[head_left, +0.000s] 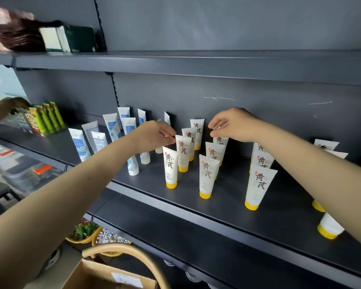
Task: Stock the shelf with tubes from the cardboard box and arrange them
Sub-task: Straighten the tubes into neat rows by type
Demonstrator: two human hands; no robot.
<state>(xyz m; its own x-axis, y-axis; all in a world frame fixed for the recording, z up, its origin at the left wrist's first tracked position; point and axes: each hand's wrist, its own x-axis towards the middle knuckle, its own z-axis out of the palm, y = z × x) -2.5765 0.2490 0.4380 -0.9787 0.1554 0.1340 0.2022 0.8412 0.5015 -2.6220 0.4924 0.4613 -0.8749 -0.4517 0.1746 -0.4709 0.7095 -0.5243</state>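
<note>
Several white tubes with yellow caps stand cap-down in rows on the dark shelf (227, 207). My left hand (154, 135) pinches the top corner of the second tube (183, 152) in the left row. Over the middle row, my right hand (232, 126) pinches the top of the rear tube (221, 140), whose upper edge is hidden under the fingers. More yellow-capped tubes (261, 184) stand to the right, and some at the far right are partly hidden by my right forearm. The open cardboard box (104, 276) is below, at the bottom left.
White tubes with blue labels (111, 126) stand left of the yellow-capped ones. Green packages (50, 117) sit further left, where another person's hand (17, 103) reaches in. A curved basket handle (138, 255) rises over the box. Potted plants (84, 230) stand on a lower level.
</note>
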